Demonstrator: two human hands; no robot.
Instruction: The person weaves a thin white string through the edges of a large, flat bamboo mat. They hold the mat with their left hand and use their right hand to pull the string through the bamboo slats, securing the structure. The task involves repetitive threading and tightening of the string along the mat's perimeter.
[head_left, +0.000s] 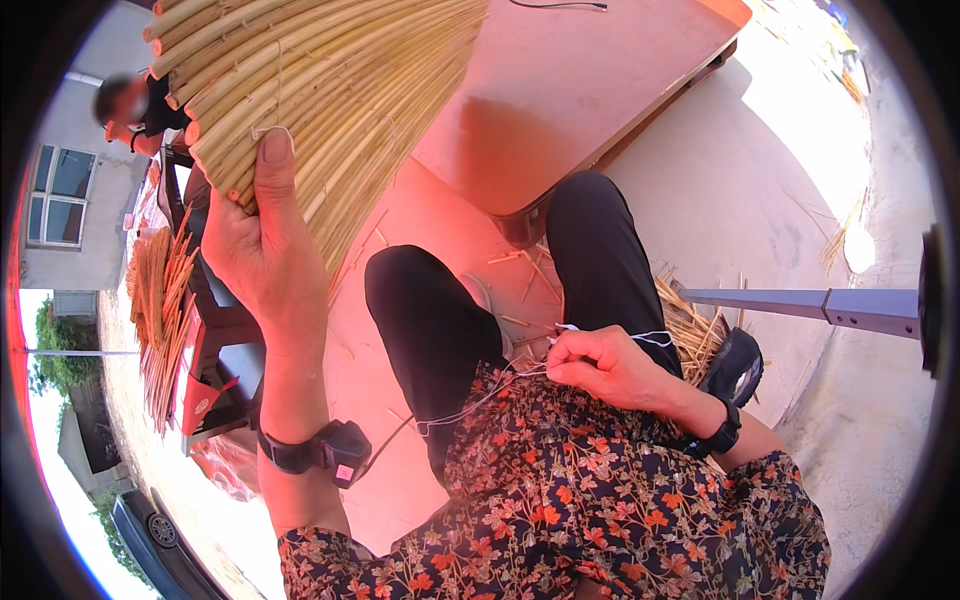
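Note:
My left hand [265,235] is raised at the upper left, closed on the near edge of a mat of pale reed stalks [330,90]. Its thumb presses on the stalks, beside a loop of white string that runs across them; the other fingers are hidden behind. Over my lap, my right hand [615,370] is closed, thumb and forefinger pinching thin white string [475,408]. Loose strands of it trail left over my patterned clothing and right over my knee. Each wrist wears a black band.
A table [520,130] with a glossy top stands ahead. Cut stalks [690,330] lie on the floor by my right shoe, near a metal pole [800,302]. At left, bundled stalks [160,300] rest by dark furniture, with another person [150,110] beyond. A car [155,535] is parked outside.

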